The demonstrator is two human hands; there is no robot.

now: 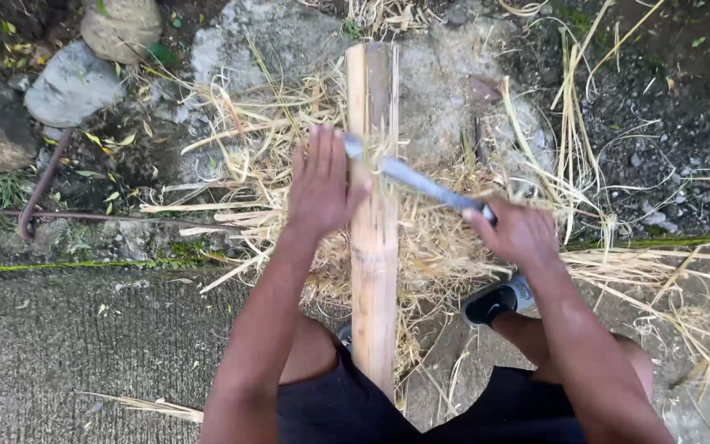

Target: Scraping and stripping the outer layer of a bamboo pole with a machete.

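A: Grip status?

B: I log the right hand (519, 233) closed around the handle of a long knife (421, 182); the blade lies across the upright bamboo pole (374, 214). The left hand (320, 185) is flat, fingers spread, pressing the blade's far end just beside the pole.

A: Pole location?

B: Centre of view, between the knees, running up over a grey rock (445, 90).

A: Surroundings, obstructions?

B: Dry bamboo shavings (248, 164) heaped around the pole. Black sandal (499, 300) under the right forearm. Rounded stone (71, 82) upper left, well apart. Concrete slab (84, 345) below. The left hand hides the knife tip.
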